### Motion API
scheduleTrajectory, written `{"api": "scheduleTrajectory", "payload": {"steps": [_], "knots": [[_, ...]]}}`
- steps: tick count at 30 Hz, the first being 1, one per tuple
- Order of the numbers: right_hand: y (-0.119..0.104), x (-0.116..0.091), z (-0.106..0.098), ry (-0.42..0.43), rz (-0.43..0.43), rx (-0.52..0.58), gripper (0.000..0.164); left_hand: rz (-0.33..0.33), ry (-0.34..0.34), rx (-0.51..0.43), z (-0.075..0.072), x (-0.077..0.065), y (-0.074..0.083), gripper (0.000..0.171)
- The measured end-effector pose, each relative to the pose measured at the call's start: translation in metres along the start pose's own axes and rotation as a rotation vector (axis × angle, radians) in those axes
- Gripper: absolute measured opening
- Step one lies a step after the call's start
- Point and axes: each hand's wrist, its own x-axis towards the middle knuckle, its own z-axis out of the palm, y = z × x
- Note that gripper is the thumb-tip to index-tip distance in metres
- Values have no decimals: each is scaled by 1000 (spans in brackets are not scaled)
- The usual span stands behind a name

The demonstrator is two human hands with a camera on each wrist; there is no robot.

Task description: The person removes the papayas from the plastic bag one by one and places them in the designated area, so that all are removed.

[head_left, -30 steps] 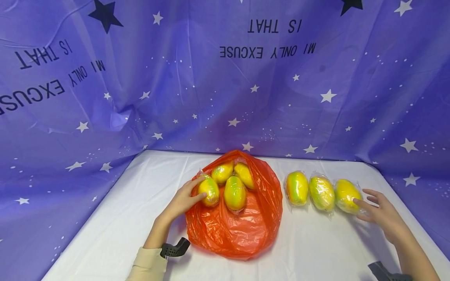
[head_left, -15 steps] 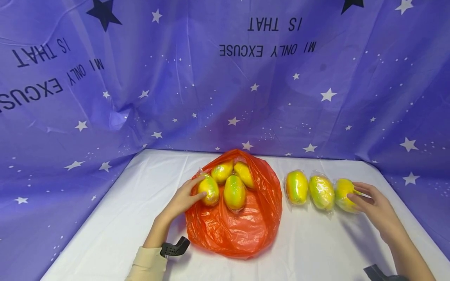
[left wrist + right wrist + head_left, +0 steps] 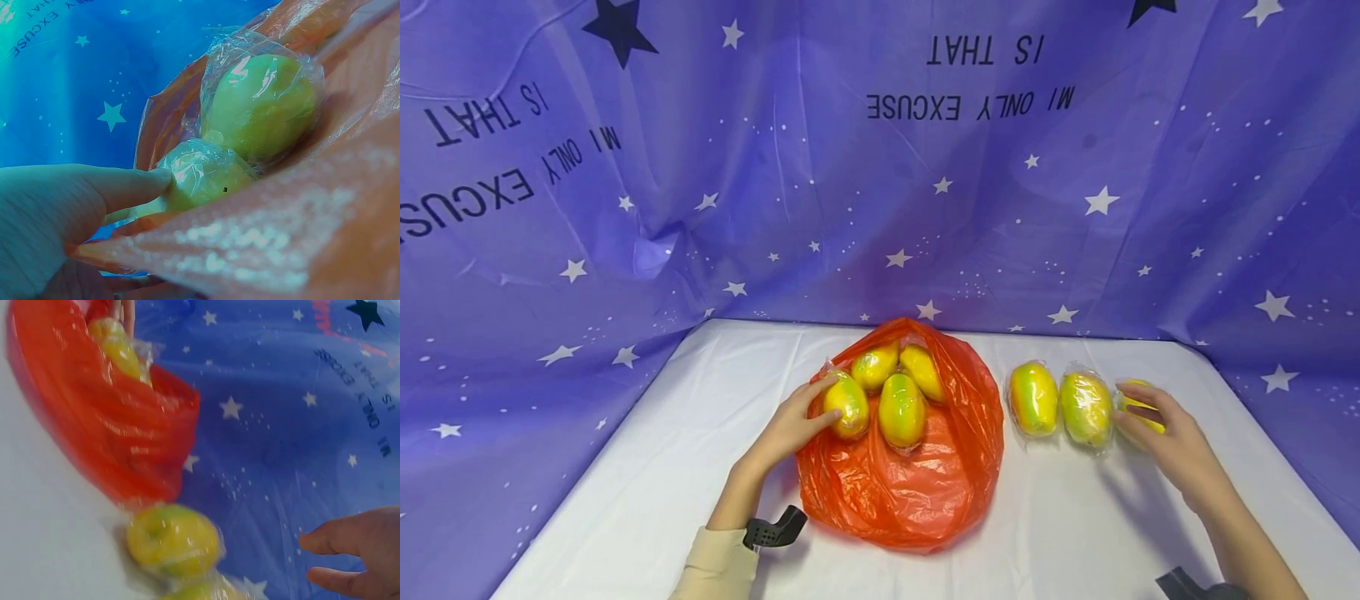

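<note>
Head view: rightmost wrapped mango [image 3: 1152, 427] partly hidden by right grip [image 3: 1176, 446], contact undetermined. Left sleeve [image 3: 718, 562], counter [image 3: 1060, 542] cut off at bottom edge. Right wrist view: red plastic bag [image 3: 134, 444] blurred; lower wrapped mango [image 3: 201, 592] cropped below.

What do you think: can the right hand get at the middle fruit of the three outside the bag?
Probably yes: the right hand looks empty and is close beside the middle fruit, with nothing visible blocking the way.
</note>
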Motion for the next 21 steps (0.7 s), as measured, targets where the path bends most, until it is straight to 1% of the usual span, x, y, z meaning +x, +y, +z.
{"api": "scheduleTrajectory", "payload": {"steps": [5,9,12,21], "knots": [[-19,2,16,-5,-54,24,44,-17,-1,-4,0,0,1,57],[-32,4,31,-53,-67,46,40,-16,-2,0,0,0,1,57],[-38,6,40,-95,-79,80,39,-11,-2,2,0,1,1,57],[-54,9,62,-180,-85,185,38,-15,-4,0,-1,0,1,57]]}}
